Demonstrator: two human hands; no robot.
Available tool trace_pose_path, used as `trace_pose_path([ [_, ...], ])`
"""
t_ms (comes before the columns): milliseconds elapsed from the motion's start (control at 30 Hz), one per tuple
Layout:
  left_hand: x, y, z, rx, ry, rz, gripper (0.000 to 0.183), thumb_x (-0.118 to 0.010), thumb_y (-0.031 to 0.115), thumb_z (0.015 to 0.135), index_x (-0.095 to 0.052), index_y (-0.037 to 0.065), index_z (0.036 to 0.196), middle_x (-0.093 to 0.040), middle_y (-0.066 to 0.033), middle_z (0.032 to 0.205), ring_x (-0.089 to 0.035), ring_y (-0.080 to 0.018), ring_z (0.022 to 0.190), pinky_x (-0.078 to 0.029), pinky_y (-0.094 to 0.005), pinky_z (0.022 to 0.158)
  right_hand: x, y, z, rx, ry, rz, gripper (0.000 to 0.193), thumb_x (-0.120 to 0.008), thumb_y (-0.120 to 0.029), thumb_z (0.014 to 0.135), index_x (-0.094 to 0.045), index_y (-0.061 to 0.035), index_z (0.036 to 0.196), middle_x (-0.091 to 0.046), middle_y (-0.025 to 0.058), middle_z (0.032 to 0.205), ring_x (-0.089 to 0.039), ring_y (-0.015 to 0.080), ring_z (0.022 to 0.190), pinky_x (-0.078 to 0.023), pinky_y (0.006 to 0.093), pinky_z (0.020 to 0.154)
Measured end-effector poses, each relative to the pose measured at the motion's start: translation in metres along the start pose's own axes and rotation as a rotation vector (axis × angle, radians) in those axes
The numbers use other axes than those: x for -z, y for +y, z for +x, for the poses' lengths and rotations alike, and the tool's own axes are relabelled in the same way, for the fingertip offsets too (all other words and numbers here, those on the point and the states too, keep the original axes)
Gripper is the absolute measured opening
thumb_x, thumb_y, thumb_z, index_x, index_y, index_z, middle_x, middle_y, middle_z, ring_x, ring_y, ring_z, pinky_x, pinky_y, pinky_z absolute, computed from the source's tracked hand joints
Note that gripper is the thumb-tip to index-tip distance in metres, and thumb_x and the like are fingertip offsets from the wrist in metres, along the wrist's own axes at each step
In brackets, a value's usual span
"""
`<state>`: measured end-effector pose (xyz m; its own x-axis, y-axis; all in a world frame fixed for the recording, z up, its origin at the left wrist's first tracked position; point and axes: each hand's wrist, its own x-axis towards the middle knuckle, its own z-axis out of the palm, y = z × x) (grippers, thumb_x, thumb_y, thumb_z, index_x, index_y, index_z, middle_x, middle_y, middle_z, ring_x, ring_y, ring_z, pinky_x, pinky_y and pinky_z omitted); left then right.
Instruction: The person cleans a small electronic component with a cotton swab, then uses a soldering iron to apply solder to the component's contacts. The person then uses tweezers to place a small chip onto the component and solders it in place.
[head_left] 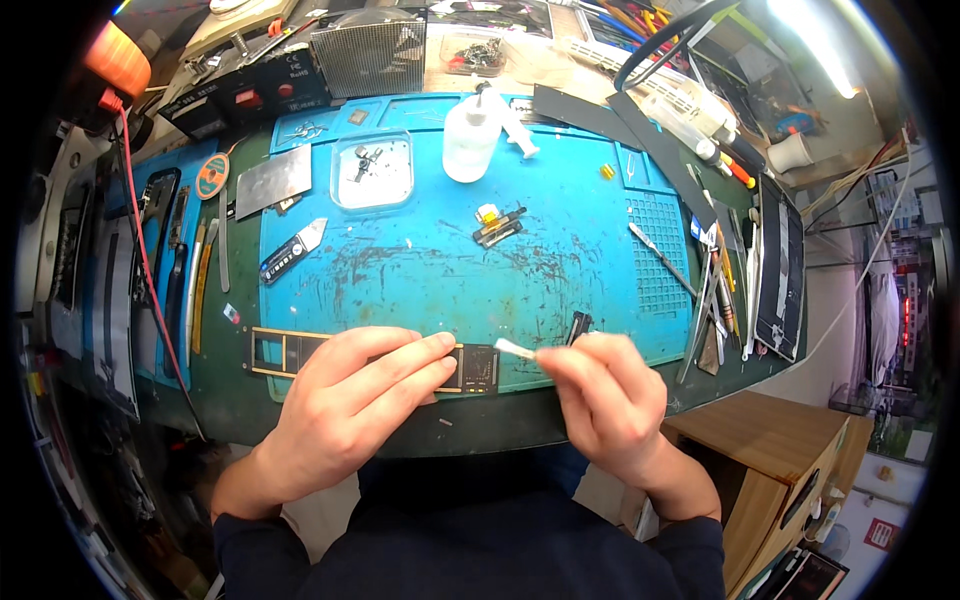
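Note:
My left hand is closed over the middle of a long dark phone frame with gold-coloured edges, its fingers stretched across the top; the thumb is mostly hidden. A circuit board section shows at the frame's right end. My right hand pinches a cotton swab, whose white tip points left, just above and right of that board end. Behind the right fingers lies a small black part, partly covered. Farther off on the blue work mat rests a black part with a yellow piece.
A clear liquid bottle stands on the mat's far side. Left of it are a clear plastic tray of small parts, a metal plate and a utility knife. Tweezers and several tools lie right. A wooden cabinet stands lower right.

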<state>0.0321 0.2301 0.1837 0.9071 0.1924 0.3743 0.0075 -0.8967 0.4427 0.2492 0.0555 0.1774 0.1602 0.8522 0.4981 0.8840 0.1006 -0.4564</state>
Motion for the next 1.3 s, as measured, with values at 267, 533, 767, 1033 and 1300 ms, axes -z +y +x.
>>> trace_pose_path([
  [267,-0.001,0.001,-0.001,0.006,0.01,-0.011,0.041,-0.076,0.005,0.08,-0.076,-0.002,0.121,-0.076,-0.0111,0.13,-0.071,-0.0273,0.114,-0.06,-0.0395,0.092,-0.001,0.002,-0.002,0.01,-0.117,0.041,0.033,-0.076,0.01,0.076,-0.075,0.0002,0.107,-0.066,0.0101,0.093,-0.07,0.0257,0.074,-0.057,0.0359,0.061],
  [533,-0.001,0.0,-0.001,0.01,0.011,-0.017,0.04,-0.078,0.005,0.081,-0.076,-0.001,0.121,-0.076,-0.0103,0.13,-0.071,-0.027,0.114,-0.06,-0.0393,0.092,0.004,0.001,-0.001,-0.009,-0.15,0.038,0.031,-0.079,0.008,0.073,-0.076,-0.0024,0.103,-0.067,0.0084,0.09,-0.071,0.0256,0.074,-0.056,0.0354,0.061],
  [767,-0.002,0.001,0.001,0.012,0.007,-0.016,0.04,-0.077,0.005,0.081,-0.076,0.0,0.121,-0.076,-0.0102,0.129,-0.071,-0.0268,0.114,-0.06,-0.0389,0.092,0.004,0.003,0.005,-0.084,-0.133,0.143,0.025,-0.08,0.006,0.078,-0.076,-0.0051,0.101,-0.067,0.0068,0.09,-0.07,0.025,0.073,-0.056,0.0358,0.061],
  [1033,-0.001,0.001,0.001,0.012,0.017,-0.01,0.04,-0.077,0.005,0.081,-0.076,-0.001,0.12,-0.076,-0.0108,0.129,-0.071,-0.0268,0.113,-0.06,-0.0389,0.091,0.005,0.004,0.005,-0.085,-0.163,0.154,0.025,-0.078,0.006,0.077,-0.076,-0.0062,0.099,-0.067,0.0059,0.088,-0.07,0.0256,0.073,-0.055,0.0362,0.06],
  [1300,-0.001,0.001,-0.001,0.012,0.017,-0.005,0.038,-0.079,0.005,0.082,-0.076,0.0,0.12,-0.076,-0.0107,0.129,-0.071,-0.0273,0.112,-0.06,-0.0388,0.092,0.008,0.004,0.003,-0.072,-0.164,0.177,0.024,-0.078,0.006,0.078,-0.075,-0.0059,0.099,-0.068,0.0068,0.089,-0.071,0.0261,0.074,-0.056,0.0361,0.061],
])
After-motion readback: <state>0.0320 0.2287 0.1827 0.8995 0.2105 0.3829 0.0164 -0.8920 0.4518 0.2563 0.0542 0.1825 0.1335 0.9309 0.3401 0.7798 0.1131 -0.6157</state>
